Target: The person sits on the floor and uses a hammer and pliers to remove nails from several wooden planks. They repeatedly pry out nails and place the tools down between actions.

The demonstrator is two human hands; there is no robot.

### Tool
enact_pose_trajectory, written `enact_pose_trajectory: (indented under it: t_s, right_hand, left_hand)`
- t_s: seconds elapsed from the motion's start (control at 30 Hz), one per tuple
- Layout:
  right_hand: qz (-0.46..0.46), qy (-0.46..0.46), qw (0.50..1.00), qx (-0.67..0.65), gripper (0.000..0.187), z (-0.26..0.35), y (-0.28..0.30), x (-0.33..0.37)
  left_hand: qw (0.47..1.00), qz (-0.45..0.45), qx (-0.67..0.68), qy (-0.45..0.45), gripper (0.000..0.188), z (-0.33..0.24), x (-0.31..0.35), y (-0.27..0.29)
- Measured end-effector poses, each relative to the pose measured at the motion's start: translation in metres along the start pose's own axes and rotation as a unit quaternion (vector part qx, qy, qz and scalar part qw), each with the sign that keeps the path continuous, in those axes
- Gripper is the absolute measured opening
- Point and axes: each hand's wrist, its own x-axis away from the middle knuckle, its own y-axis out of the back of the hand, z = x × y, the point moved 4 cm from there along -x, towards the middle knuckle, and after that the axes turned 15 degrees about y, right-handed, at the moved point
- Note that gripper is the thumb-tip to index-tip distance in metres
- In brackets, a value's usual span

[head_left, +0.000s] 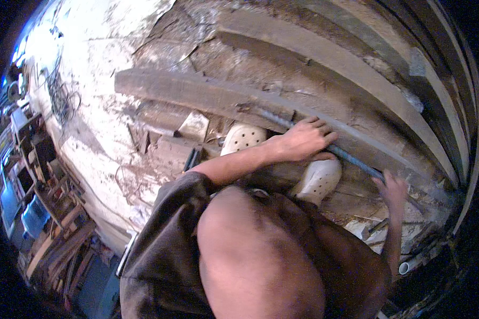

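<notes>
A long, thin blue-grey bar [354, 159] slants from upper left to lower right, along a thick wooden beam [186, 87]. My left hand [310, 139] lies over the bar near its middle, fingers curled round it. Farther right, my right hand [394, 191] closes over the bar toward its lower end; its fingers are slightly smeared. The bar's far left tip looks rough and brown, close against the beam. My feet, in white perforated clogs [320, 179], stand just this side of the bar.
More long wooden beams [314, 58] curve across the far right on dirty ground. A white pipe [412, 264] lies at lower right. Tangled wire [61, 98] rests on the pale floor at left. Blue containers [35, 217] and wood scraps [64, 255] crowd the lower left.
</notes>
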Motion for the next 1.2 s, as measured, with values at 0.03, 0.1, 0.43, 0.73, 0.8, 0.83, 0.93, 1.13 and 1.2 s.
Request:
enact_pose_trajectory:
  t_s: [0.03, 0.1, 0.43, 0.73, 0.8, 0.83, 0.93, 1.13, 1.2]
  right_hand:
    - [0.047, -0.021, 0.998, -0.031, 0.056, -0.009, -0.025, -0.005]
    - [0.076, -0.037, 0.994, -0.075, 0.063, -0.022, -0.042, -0.02]
    - [0.062, -0.147, 0.979, -0.124, 0.045, -0.081, -0.038, 0.067]
    - [-0.079, -0.131, 0.988, -0.004, 0.081, -0.087, 0.001, 0.06]
    - [-0.129, -0.137, 0.982, -0.019, 0.098, -0.095, -0.023, 0.031]
    - [-0.2, -0.1, 0.975, 0.002, 0.103, -0.095, -0.024, 0.018]
    - [-0.145, -0.103, 0.983, -0.035, 0.109, -0.112, -0.026, 0.012]
    - [-0.052, -0.043, 0.998, -0.016, 0.066, -0.109, -0.045, 0.023]
    - [-0.068, 0.014, 0.996, 0.056, 0.048, -0.103, -0.046, 0.033]
  left_hand:
    - [1.0, -0.006, -0.025, -0.003, 0.059, -0.006, -0.006, -0.004]
    - [0.996, -0.019, -0.085, -0.002, 0.068, -0.002, -0.003, 0.0]
    - [0.982, -0.095, -0.041, 0.161, 0.067, 0.034, 0.009, 0.051]
    - [0.989, -0.048, -0.071, 0.116, 0.079, 0.016, -0.004, 0.029]
    - [0.977, -0.079, -0.16, 0.113, 0.083, 0.022, -0.011, 0.008]
    - [0.969, -0.061, -0.208, 0.121, 0.086, 0.017, -0.009, 0.007]
    - [0.972, -0.049, -0.2, 0.113, 0.086, 0.013, -0.023, 0.013]
    - [0.974, -0.001, -0.191, 0.121, 0.087, 0.015, -0.02, 0.006]
    - [0.978, -0.014, -0.176, 0.111, 0.089, 0.014, -0.017, 0.006]
